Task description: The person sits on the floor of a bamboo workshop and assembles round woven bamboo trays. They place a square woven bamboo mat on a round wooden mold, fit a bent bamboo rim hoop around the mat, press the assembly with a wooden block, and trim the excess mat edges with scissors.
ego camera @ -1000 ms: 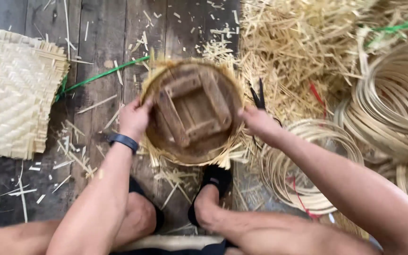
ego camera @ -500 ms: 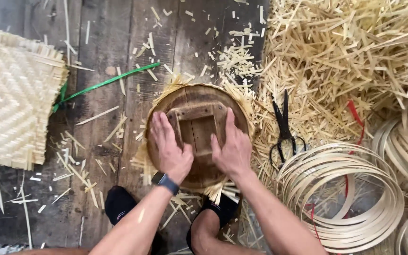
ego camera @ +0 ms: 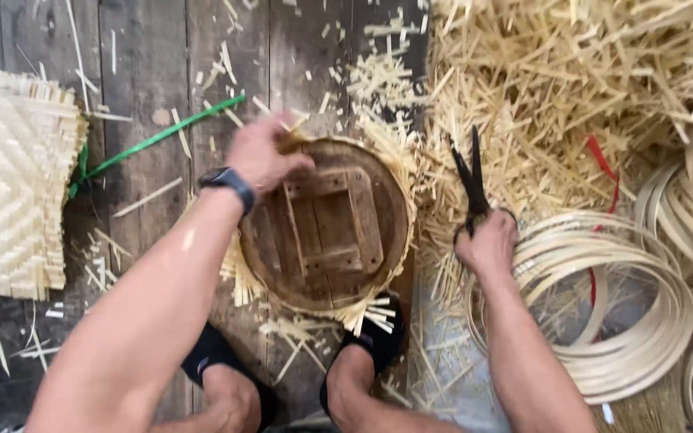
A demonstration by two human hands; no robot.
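Lifted off the round wooden mould (ego camera: 326, 232) since a moment ago, the right hand (ego camera: 487, 240) now closes around black shears (ego camera: 469, 180) beside coiled bamboo hoops (ego camera: 615, 313), while the left hand (ego camera: 262, 152), fingers curled, grips the mould's far rim on the plank floor (ego camera: 146, 88) near a woven mat (ego camera: 10, 180).

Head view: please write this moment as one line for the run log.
left hand: on far rim of round mould | right hand: grips black shears | feet: at mould's near edge
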